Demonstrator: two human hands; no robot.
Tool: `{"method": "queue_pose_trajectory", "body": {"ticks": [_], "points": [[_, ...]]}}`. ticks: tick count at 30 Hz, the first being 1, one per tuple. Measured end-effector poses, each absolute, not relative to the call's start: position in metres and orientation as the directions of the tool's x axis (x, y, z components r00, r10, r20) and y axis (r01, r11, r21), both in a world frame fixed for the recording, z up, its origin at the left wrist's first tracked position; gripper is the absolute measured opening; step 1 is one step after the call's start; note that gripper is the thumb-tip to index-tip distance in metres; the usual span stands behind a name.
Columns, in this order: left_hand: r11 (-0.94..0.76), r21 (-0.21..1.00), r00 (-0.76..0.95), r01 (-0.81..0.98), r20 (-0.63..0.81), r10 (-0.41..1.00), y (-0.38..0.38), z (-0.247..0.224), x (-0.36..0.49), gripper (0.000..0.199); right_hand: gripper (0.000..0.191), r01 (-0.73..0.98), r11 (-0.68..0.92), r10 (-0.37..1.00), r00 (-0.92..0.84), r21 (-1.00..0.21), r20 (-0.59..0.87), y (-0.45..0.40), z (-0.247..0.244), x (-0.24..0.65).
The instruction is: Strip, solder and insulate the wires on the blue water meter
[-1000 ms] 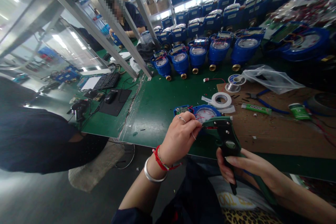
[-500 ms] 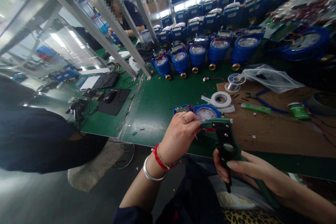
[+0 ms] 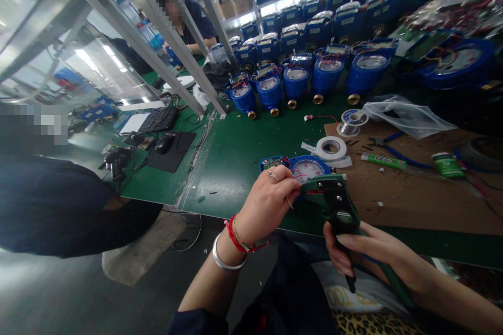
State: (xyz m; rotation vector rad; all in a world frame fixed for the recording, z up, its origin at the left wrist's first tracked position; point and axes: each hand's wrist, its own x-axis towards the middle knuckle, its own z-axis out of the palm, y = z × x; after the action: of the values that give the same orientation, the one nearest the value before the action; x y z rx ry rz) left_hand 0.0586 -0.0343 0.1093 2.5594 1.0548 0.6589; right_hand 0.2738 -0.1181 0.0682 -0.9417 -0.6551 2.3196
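My right hand (image 3: pixel 365 243) is wrapped round the handles of a green-and-black pistol-shaped wire stripper (image 3: pixel 338 199). The tool's jaw end reaches left to the fingertips of my left hand (image 3: pixel 271 196). Those fingers are pinched together on a thin pale wire (image 3: pixel 290 202), a short loop of which hangs below them; the rest is covered by the fingers. Just behind, a blue water meter (image 3: pixel 310 167) with a round clear face and an open circuboard compartment lies on the green bench (image 3: pixel 231 167). My left hand partly covers it.
White tape roll (image 3: pixel 331 148), solder spool (image 3: pixel 352 123), blue-handled cutters (image 3: pixel 408 156), a green-and-white tube (image 3: pixel 383 162) and a green jar (image 3: pixel 447 166) lie on the right, mostly on cardboard (image 3: pixel 412 204). Rows of blue meters (image 3: pixel 296 81) stand behind. A co-worker (image 3: pixel 58 204) sits at left.
The wire stripper has shifted slightly up, and its lower handle end has swung right along with my right hand. My left hand stays nearly in place. The co-worker at left has moved a little.
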Motion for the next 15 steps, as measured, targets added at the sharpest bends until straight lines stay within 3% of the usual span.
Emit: {"method": "queue_pose_trajectory", "body": {"ticks": [15], "points": [[-0.682,0.426,0.598,0.594,0.333,0.729,-0.0346,0.1079,0.0613,0.015,0.037,-0.282,-0.709,0.663,-0.577,-0.646,-0.477,-0.1198,0.0679,0.2695]]}}
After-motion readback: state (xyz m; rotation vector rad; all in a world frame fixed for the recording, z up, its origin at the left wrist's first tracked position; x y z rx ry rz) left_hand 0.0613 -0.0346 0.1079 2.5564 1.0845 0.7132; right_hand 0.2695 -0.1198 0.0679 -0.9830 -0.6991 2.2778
